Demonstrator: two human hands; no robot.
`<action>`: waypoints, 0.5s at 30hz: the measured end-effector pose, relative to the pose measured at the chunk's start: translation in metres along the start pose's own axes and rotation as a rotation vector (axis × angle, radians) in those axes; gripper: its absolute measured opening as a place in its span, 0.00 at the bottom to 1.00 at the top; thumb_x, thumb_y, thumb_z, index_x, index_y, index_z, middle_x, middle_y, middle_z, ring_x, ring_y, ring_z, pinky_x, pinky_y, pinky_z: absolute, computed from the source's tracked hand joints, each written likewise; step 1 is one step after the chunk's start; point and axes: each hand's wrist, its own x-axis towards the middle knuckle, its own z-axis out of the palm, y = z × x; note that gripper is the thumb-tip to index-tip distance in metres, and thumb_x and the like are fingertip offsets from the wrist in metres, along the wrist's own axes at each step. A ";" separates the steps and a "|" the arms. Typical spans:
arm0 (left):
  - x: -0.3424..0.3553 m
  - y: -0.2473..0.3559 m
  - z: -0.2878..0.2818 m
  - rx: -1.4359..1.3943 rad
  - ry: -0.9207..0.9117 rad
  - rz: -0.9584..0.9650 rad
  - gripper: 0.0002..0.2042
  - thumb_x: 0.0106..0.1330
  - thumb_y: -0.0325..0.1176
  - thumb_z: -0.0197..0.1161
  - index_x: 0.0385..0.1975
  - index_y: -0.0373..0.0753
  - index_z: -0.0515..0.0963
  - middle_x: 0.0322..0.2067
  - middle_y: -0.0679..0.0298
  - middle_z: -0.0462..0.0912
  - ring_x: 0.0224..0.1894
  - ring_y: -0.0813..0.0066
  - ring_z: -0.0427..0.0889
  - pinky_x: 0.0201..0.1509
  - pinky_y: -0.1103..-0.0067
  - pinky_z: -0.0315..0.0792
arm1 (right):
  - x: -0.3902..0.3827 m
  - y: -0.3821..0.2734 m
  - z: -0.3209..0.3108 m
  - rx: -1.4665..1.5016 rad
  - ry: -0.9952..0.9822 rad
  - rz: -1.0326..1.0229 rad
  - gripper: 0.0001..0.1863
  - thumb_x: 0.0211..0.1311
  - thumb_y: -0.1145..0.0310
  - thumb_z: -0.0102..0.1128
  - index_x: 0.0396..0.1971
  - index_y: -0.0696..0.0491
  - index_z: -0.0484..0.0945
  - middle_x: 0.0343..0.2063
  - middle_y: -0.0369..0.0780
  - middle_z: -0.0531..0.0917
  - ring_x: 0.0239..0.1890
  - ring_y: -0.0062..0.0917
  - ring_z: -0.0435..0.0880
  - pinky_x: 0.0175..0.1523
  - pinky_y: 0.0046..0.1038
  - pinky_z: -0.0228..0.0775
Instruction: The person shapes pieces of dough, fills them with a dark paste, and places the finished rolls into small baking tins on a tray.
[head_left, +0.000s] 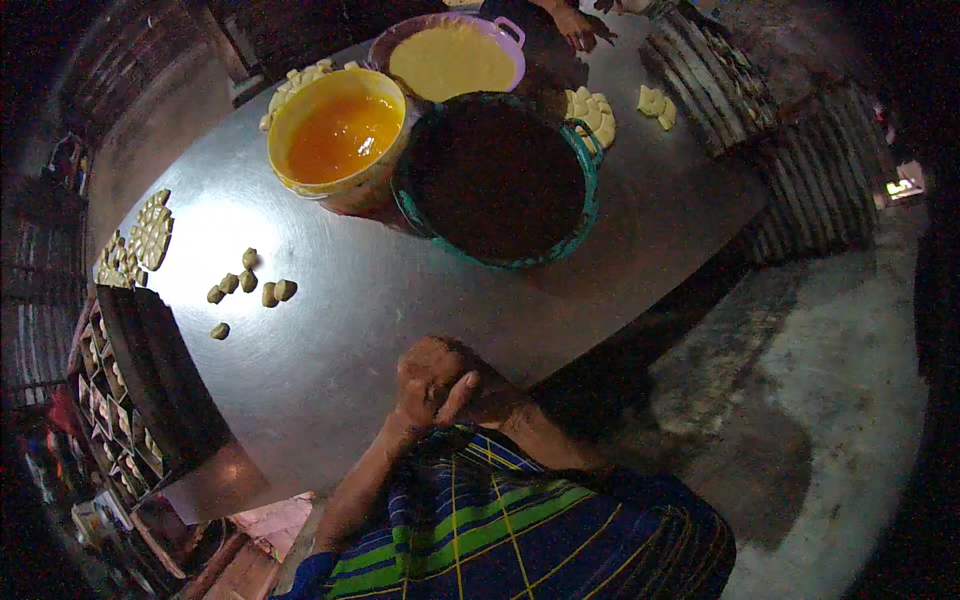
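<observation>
My left hand (pixel 428 378) and my right hand (pixel 488 398) are pressed together above the near edge of the metal table (pixel 330 390). Both are closed, with fingers curled and one thumb lying across the front. Anything between the palms is hidden. To the left of my hands, several small dough balls (pixel 249 258) lie loose on the tabletop. Beyond my hands stands a green-rimmed tub (pixel 592 195) with a dark filling (pixel 497 180). Beside it is a yellow bucket (pixel 282 178) holding a shiny orange liquid (pixel 345 140).
A purple basin (pixel 508 38) of pale yellow paste stands at the back. Flattened dough pieces (pixel 150 232) cluster at the far left, with more (pixel 592 118) behind the green tub. Another person's hand (pixel 580 28) is at the far edge. Stacked trays (pixel 825 165) stand right; a filled rack (pixel 120 420) is left.
</observation>
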 end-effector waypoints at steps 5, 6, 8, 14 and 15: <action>0.015 0.021 0.007 -0.291 -0.111 -0.455 0.23 0.68 0.51 0.50 0.45 0.34 0.75 0.33 0.57 0.81 0.35 0.58 0.81 0.40 0.66 0.73 | -0.018 -0.008 -0.034 0.084 -0.124 0.130 0.24 0.63 0.55 0.62 0.53 0.55 0.75 0.46 0.39 0.82 0.46 0.29 0.81 0.52 0.30 0.74; 0.017 0.024 0.008 -0.390 -0.131 -0.592 0.26 0.70 0.54 0.47 0.46 0.34 0.75 0.35 0.57 0.82 0.38 0.60 0.81 0.43 0.66 0.73 | -0.021 -0.014 -0.043 0.073 -0.126 0.143 0.24 0.63 0.56 0.62 0.53 0.55 0.75 0.46 0.39 0.82 0.46 0.29 0.82 0.53 0.30 0.74; 0.023 0.024 0.024 -0.627 0.148 -0.758 0.25 0.71 0.53 0.45 0.47 0.34 0.75 0.38 0.58 0.82 0.44 0.63 0.80 0.50 0.68 0.72 | -0.020 -0.043 -0.060 -0.059 -0.079 0.113 0.23 0.63 0.57 0.62 0.54 0.55 0.75 0.47 0.39 0.82 0.47 0.29 0.82 0.54 0.30 0.74; -0.009 -0.002 -0.020 -0.496 0.264 -0.950 0.14 0.73 0.40 0.51 0.41 0.35 0.77 0.41 0.60 0.81 0.47 0.70 0.79 0.58 0.72 0.69 | 0.026 -0.213 -0.021 -0.972 0.082 -0.165 0.20 0.61 0.79 0.59 0.53 0.51 0.80 0.46 0.38 0.85 0.46 0.22 0.82 0.54 0.27 0.73; -0.012 -0.002 -0.026 -0.517 0.320 -0.988 0.13 0.72 0.39 0.52 0.39 0.36 0.77 0.40 0.60 0.81 0.46 0.70 0.79 0.57 0.73 0.70 | 0.037 -0.222 -0.027 -1.176 0.023 -0.194 0.21 0.60 0.81 0.60 0.53 0.50 0.80 0.45 0.41 0.85 0.44 0.23 0.83 0.51 0.27 0.74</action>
